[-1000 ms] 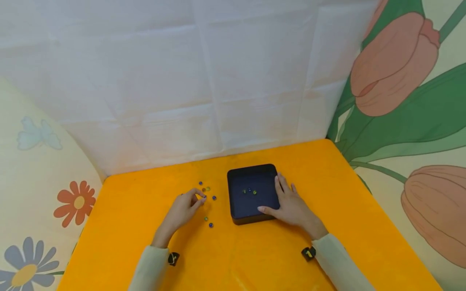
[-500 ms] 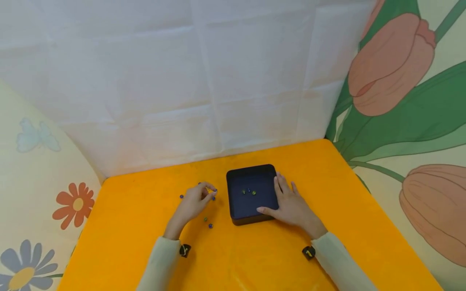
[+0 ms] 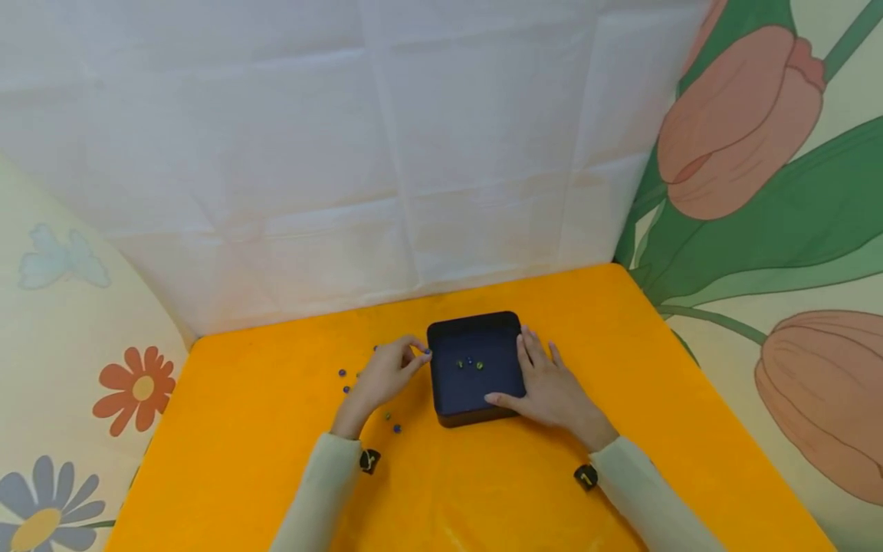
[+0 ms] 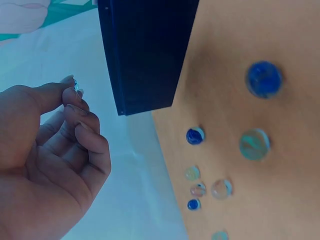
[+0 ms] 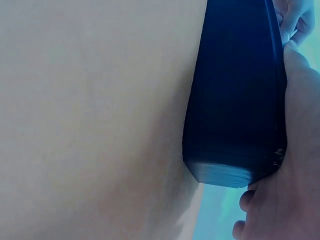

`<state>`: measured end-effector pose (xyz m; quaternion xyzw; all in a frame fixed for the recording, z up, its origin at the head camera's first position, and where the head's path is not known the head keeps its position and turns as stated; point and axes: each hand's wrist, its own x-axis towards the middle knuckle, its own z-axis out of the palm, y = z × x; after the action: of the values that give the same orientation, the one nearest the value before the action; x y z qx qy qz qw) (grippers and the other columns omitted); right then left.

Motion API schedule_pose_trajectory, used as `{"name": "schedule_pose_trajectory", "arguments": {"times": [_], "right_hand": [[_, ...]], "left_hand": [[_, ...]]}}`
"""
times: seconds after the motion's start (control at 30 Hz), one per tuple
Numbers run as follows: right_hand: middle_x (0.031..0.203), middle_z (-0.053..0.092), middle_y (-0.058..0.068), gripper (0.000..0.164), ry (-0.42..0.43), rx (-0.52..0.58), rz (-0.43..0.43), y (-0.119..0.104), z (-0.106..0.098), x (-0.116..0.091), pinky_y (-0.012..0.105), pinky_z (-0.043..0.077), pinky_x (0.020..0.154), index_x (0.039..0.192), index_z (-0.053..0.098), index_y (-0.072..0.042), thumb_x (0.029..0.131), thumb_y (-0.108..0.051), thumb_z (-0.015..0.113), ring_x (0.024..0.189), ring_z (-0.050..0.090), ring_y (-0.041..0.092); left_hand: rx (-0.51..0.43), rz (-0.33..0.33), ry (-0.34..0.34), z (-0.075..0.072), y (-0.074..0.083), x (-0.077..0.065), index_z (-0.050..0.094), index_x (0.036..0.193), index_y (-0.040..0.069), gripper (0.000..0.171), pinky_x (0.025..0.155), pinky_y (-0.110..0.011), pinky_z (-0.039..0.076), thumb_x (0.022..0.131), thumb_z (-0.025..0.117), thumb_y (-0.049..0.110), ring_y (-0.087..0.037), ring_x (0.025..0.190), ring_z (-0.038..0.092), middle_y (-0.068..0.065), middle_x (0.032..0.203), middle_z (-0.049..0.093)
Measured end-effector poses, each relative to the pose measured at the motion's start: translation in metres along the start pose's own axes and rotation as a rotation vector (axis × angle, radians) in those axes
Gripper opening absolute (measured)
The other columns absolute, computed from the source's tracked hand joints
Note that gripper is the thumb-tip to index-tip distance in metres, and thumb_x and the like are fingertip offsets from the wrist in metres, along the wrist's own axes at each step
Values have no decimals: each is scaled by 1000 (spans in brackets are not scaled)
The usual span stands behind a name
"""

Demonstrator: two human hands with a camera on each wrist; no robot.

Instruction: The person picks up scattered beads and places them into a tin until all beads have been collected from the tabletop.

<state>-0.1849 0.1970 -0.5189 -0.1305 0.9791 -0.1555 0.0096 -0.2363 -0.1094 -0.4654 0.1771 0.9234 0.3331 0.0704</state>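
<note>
My left hand (image 3: 386, 376) pinches a small glass marble (image 3: 428, 351) between thumb and fingertips, at the left rim of a square black tray (image 3: 476, 418). In the left wrist view the marble (image 4: 76, 85) shows only partly, and the tray's outer wall (image 4: 150, 55) stands apart from the fingertips. Three marbles (image 3: 480, 366) lie together inside the tray, blue and yellow-green. Along the tray's right side rests my right hand (image 3: 552, 387), fingers extended on the rim and thumb over the near inner part. The right wrist view has this hand (image 5: 285, 205) against the tray's edge.
Several loose marbles, among them a blue marble (image 4: 264, 79) and a green-swirled marble (image 4: 254, 144), lie on the orange tabletop (image 3: 441, 483) left of the tray. Some are partly covered by the left hand in the head view. A white sheet (image 3: 310, 153) hangs behind the table.
My left hand has moved right and slightly away from the body, carrying the pinched marble to the tray's left rim. Marbles behind it have come into view. The right hand stays put.
</note>
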Motion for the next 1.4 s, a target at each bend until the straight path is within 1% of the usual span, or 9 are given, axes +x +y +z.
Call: {"name": "schedule_pose_trajectory", "arguments": {"times": [0.1,0.27,0.37,0.47,0.9,1.17,1.4], "right_hand": [[178,1,17,128,7,-6,-1,1,0,2,61,11,132,167,12,1,86,-91,49,166,11,37],[178,1,17,129,-1,-7,8,1,0,2,60,11,132,167,11,0,85,-92,48,166,11,37],[178,0,17,129,-3,-6,9,1,0,1,60,11,132,167,11,0,85,-93,47,165,11,37],[178,1,17,129,3,-5,2,2,0,1,61,12,132,167,12,1,85,-92,48,165,12,37],[178,1,17,127,15,41,-13,3,1,0,62,13,131,167,13,1,87,-90,51,165,12,37],[177,1,18,126,9,51,-18,4,2,-1,62,12,131,166,12,1,87,-89,51,165,14,37],[178,3,19,126,25,55,-15,4,2,0,63,14,131,167,12,1,87,-88,51,165,13,37]], "left_hand": [[-2,11,-7,0,5,4,67,125,11,28,56,-26,42,108,60,33,-15,58,49,-16,82,69],[20,48,-7,2,15,13,66,123,14,24,55,-27,42,108,60,32,-14,57,48,-6,76,63],[25,77,-9,2,22,18,66,122,13,23,55,-27,42,108,61,31,-15,57,48,-3,75,60],[28,95,-10,4,27,23,66,122,13,22,56,-27,44,108,62,29,-14,58,50,-1,76,61],[50,87,-50,23,43,53,68,120,13,23,60,-28,49,107,64,31,-16,63,56,-2,82,66],[58,76,-78,31,54,64,68,123,13,25,64,-29,51,108,61,32,-16,67,58,-3,86,67],[29,93,-96,36,64,73,68,126,11,27,65,-29,53,109,60,30,-17,68,60,-5,88,68]]}}
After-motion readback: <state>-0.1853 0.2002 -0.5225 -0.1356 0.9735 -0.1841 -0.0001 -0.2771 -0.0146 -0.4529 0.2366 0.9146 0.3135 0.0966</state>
